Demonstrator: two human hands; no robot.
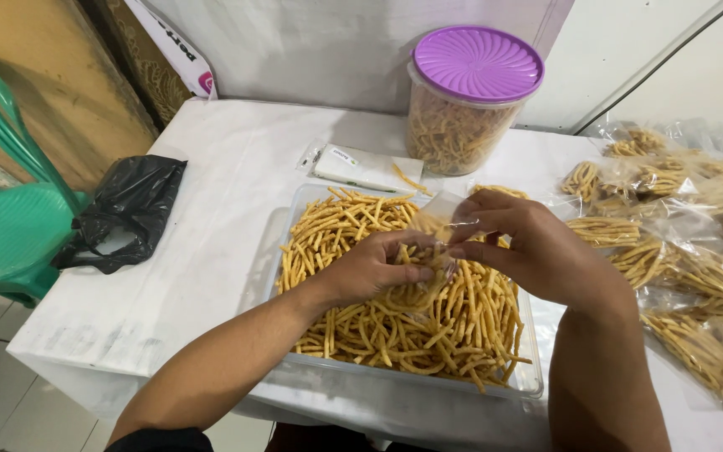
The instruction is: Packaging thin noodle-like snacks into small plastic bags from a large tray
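1. Snack sticks (395,326), thin, golden-yellow and fried-looking, fill a clear plastic tray (529,381) at the near table edge; the tray's near rim is partly hidden by both forearms.
2. Left hand (374,268) rests on the heap over the tray, fingers curled together around a bunch of sticks and the lower part of a small clear bag (433,222).
3. Right hand (520,243) is just beside it, thumb and forefinger pinching the bag's upper edge; the other fingers are bent loosely. The bag's film is hard to make out against the sticks; how full it is cannot be told.
4. Filled clear bags (679,259) of the same sticks lie piled on the right, cut off by the frame edge.
5. White table (211,251) carries a crumpled black plastic bag (123,213) on the left.
6. Behind the tray lies a flat white packet (361,167), contents unreadable.
7. Farther back stands a clear round tub (453,134) with a purple lid (477,63), part-filled with sticks.
8. Green plastic chair (2,218) at far left, partly cut off.
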